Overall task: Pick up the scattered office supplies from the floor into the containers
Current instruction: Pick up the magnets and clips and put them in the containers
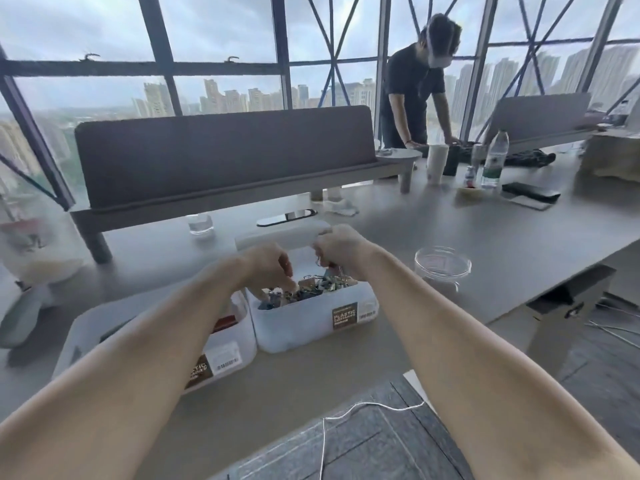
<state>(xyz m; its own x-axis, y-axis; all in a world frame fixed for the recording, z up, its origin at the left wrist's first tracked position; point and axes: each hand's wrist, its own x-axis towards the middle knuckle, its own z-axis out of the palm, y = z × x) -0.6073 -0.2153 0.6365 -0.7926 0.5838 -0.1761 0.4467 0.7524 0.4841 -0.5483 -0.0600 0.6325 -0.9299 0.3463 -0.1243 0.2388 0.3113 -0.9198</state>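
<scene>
Two white plastic containers stand side by side on the grey table. The right container is heaped with colourful binder clips. My left hand reaches down into that heap with its fingers curled onto the clips. My right hand hovers over the container's far edge and grips a few binder clips, whose wire handles hang below the fingers. The left container is mostly hidden by my left forearm; something red shows inside it.
A white lid lies just behind the containers. A clear round dish, a small glass, a phone, bottles and a cup stand on the table. A person leans over its far end. A white cord trails nearby.
</scene>
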